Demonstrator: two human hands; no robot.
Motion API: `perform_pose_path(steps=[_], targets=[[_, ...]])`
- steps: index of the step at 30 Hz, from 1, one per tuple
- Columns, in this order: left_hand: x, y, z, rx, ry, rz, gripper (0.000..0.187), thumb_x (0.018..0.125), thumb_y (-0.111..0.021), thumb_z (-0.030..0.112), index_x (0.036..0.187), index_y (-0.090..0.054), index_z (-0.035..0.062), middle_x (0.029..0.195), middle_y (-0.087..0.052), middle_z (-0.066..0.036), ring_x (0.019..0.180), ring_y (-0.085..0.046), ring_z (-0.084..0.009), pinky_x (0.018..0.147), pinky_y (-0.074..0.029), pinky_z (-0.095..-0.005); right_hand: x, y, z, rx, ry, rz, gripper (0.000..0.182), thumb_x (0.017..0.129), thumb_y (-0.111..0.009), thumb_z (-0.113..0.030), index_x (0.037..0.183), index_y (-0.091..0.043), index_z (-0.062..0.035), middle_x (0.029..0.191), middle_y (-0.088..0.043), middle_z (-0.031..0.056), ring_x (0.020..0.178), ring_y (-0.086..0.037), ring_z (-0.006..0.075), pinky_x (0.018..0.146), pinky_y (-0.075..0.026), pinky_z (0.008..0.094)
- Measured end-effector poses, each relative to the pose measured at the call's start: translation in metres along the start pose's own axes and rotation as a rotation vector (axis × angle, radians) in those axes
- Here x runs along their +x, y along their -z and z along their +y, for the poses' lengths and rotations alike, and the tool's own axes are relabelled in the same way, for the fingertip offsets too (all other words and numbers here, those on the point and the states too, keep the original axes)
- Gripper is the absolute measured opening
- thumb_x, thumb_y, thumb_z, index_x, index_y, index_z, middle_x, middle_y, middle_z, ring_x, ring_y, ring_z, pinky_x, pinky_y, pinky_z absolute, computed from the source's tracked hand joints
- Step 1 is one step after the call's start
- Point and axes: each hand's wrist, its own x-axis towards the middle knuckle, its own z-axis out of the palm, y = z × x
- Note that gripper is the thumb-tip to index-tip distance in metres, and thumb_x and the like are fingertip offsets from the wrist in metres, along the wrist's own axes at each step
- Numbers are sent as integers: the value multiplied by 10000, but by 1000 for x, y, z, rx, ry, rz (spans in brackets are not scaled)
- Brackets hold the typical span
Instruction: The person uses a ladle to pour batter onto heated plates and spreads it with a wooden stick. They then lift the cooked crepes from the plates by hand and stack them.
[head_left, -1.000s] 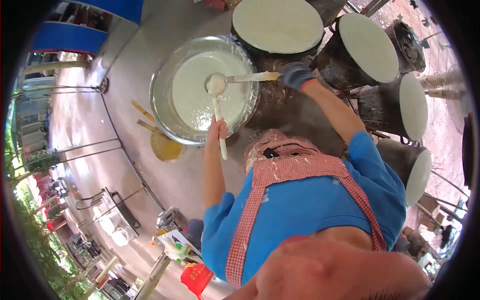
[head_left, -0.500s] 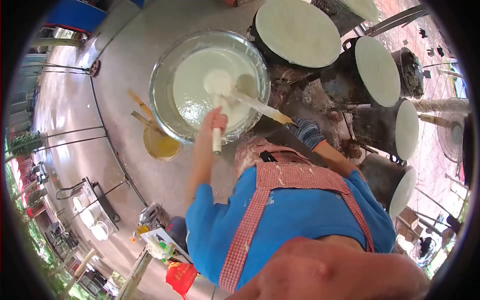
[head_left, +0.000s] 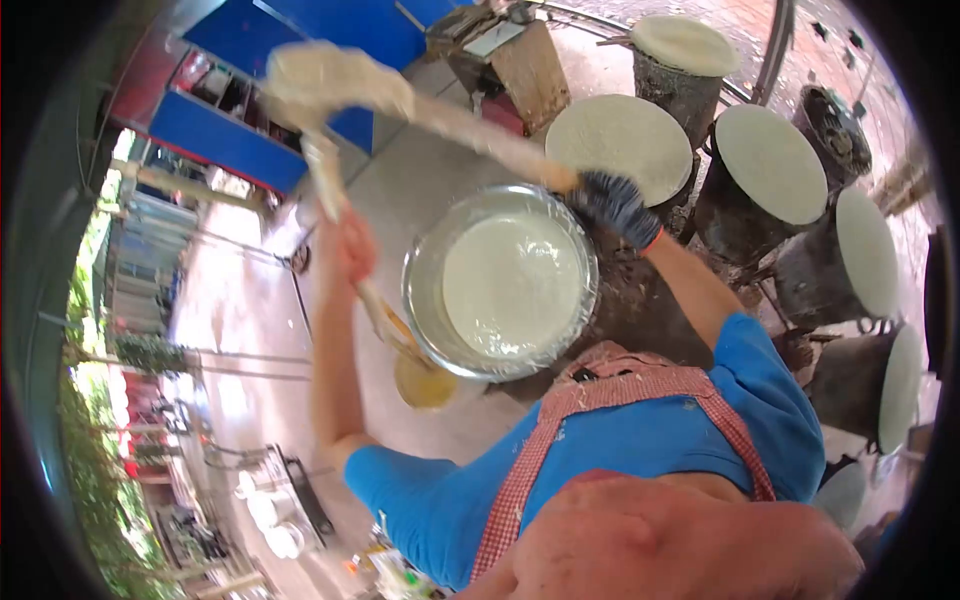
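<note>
My bare left hand [head_left: 348, 245] is closed around a pale stick [head_left: 322, 170] coated with batter at its upper end. My right hand [head_left: 612, 205], in a dark striped glove, grips the wooden end of a long batter-coated paddle [head_left: 470, 130]. The far ends of both tools meet at the upper left in a thick, blurred mass of batter [head_left: 300, 85], raised beyond the big metal basin [head_left: 412, 290]. Smooth, pale batter [head_left: 512, 285] lies in the basin. Neither hand touches the basin.
Several dark pots with pale round tops, one of them a pot [head_left: 765, 165], stand along the right. A small round container [head_left: 425, 385] with yellow contents sits beside the basin. Blue panels [head_left: 228, 140] are at the upper left, and a wooden box [head_left: 530, 75] stands at the back.
Both hands have lifted the tools out of the basin, with the batter-coated ends up and to the left. My left hand is farther from the basin. The camera view has shifted.
</note>
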Motion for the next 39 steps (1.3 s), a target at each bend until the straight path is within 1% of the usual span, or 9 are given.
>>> perform_pose_path(steps=[5,7,13,15,19,28,32,37,39], targets=[[22,-35,-80,-484,901,29,383,879,-373,416,639,-356,118,478,-277,53,331,-257,-47,257,-217,-189,-130,-9,55,-21,-616,-373,398,707,-622,-436,789,-619,-46,707,-582,156,649,-548,291,616,-419,359],[28,-71,-89,-495,834,175,111,894,-404,227,972,-389,149,499,-267,52,330,-218,-28,246,-180,-163,-161,47,29,-50,-721,-291,392,708,-624,-429,793,-616,-47,698,-579,154,634,-546,290,604,-420,356],[52,-230,-153,-153,704,-584,176,912,-349,251,907,-481,134,512,-296,23,316,-192,-52,255,-186,-200,-268,158,-9,-53,-841,257,337,724,-610,-381,793,-608,-51,684,-563,157,608,-543,265,558,-415,365],[37,-300,-195,-453,1235,-851,253,918,-317,271,1130,-439,207,537,-310,9,332,-223,-75,272,-221,-215,-319,184,-27,-289,-1046,268,311,728,-606,-364,814,-609,-65,706,-581,137,612,-546,227,571,-431,329],[10,-407,-359,-527,1658,-724,333,911,-324,198,1148,-382,-29,577,-307,-15,404,-315,-92,347,-317,-227,-487,210,-114,-30,-1414,587,315,721,-603,-381,823,-607,-83,699,-578,119,631,-564,213,580,-430,327],[-273,-693,-488,-118,2582,-1330,183,891,-395,223,822,-403,54,511,-277,18,346,-252,-86,291,-235,-226,-682,165,-311,-812,-2212,1035,342,740,-579,-379,895,-591,-74,775,-587,168,741,-557,334,653,-431,388],[-388,-793,-486,573,1436,-1990,197,854,-458,179,997,-363,275,512,-256,28,357,-265,-78,284,-174,-216,-644,220,-323,-1034,-1949,1672,390,745,-575,-288,1089,-536,-109,980,-570,186,908,-554,308,769,-433,366],[-491,-832,-564,609,893,-2334,336,824,-453,140,1114,-313,237,530,-277,19,347,-265,-94,307,-217,-225,-653,277,-247,-1259,-1871,1471,372,793,-497,-258,1157,-474,-185,923,-582,138,818,-557,323,722,-427,400],[-513,-846,-621,633,637,-2413,495,788,-468,109,1223,-268,237,578,-416,-52,393,-422,-184,351,-337,-323,-650,292,-233,-1068,-2362,1351,320,798,-489,-235,1112,-516,-179,886,-583,143,786,-555,327,700,-424,402]])
